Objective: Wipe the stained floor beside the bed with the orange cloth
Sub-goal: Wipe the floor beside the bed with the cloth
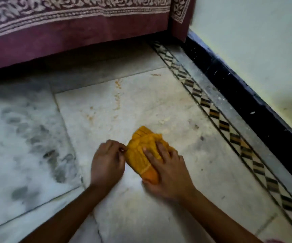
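"Two hands on the orange cloth (pixel 140 153)?"

"Yes. The right hand (pixel 168 174) lies flat on top, fingers spread, pressing it down. The left hand (pixel 106 163) has its fingers curled and appears to pinch the cloth's left edge."

"Where does the cloth sit?"

"Bunched on the pale marble floor (pixel 159 102), close to the person and well short of the orange stains (pixel 118 85), which lie nearer the bed cover (pixel 71 44)."

"What could go wrong?"

"Bunched like that, little fabric meets the marble, so I'd guess a stroke might smear the marks or miss them. Pushed too far, it could catch the hanging maroon cover."

"And the room?"

"A grey-veined slab (pixel 19 128) on the left. On the right, a diamond-patterned border strip (pixel 213 114), then black skirting (pixel 229 76) below a pale wall (pixel 255 41). Small specks dot the marble near the cloth."
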